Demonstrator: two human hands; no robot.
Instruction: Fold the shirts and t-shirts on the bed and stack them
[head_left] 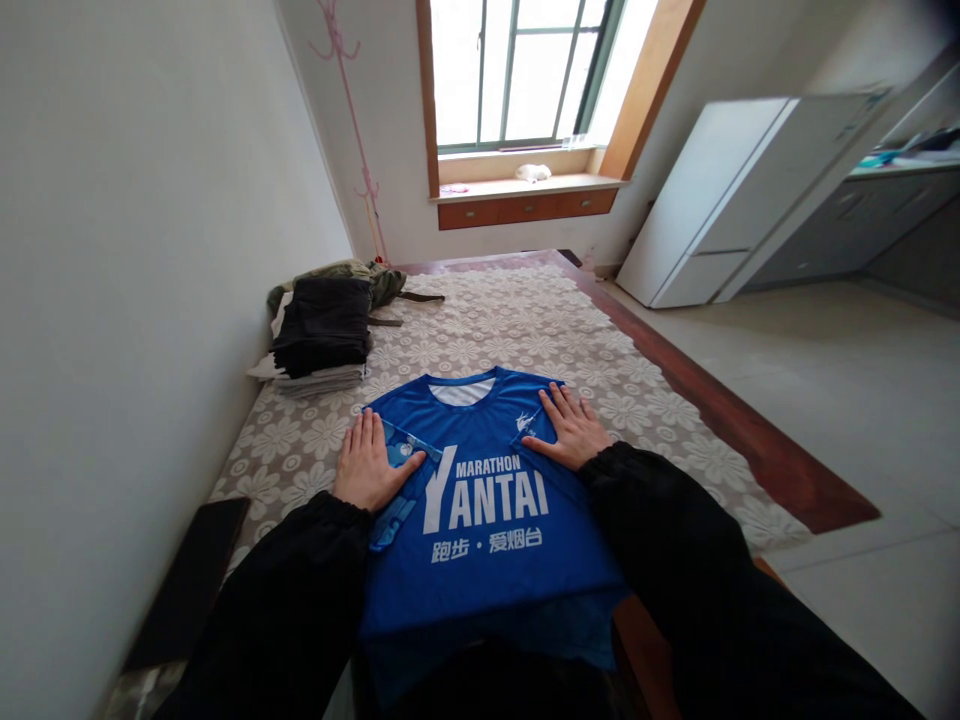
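A blue T-shirt (487, 560) with white "MARATHON YANTAI" lettering lies front up on the table, its collar away from me and its lower edge hanging near my body. Both sleeves are turned inward over the chest. My left hand (373, 463) rests flat on the folded left sleeve, fingers straight and thumb out to the side. On the opposite shoulder, my right hand (568, 425) presses flat with its fingers spread, near a small white printed logo. Neither hand grips the cloth.
A patterned floral tablecloth (480, 330) covers the wooden table (795, 480). Folded dark clothes (324, 325) are stacked at the back left, beside an olive bag (386, 282). A black flat object (191, 580) lies along the left wall. A white fridge (720, 200) stands beyond, at right.
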